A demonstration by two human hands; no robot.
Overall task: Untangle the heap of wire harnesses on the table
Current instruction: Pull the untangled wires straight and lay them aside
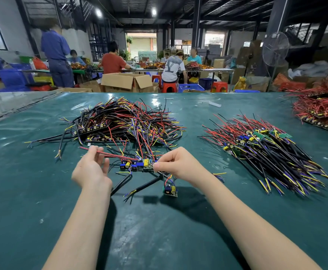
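— Bare forearms stretch over the dark green plastic table cover (pixel 42 191). What's the left hand (pixel 92 168) doing?

— Thumb and forefinger pinch a thin red twin wire (pixel 116 154), the other fingers loose. It runs to a small green circuit board with blue and yellow parts (pixel 136 165).

— And the right hand (pixel 175 163)?

— Curled, gripping that board's right end. A second small board (pixel 170 190) sits nearer, under the wrist; hanging or lying, I cannot tell.

— Where's the tangled heap of black, red and yellow wire harnesses (pixel 124 121)?

— Just beyond the hands, left of centre, strands trailing to the held board. A tidier fanned pile of harnesses (pixel 272 151) lies well apart on the right, and a mound of red wires (pixel 321 108) sits at the far right edge.
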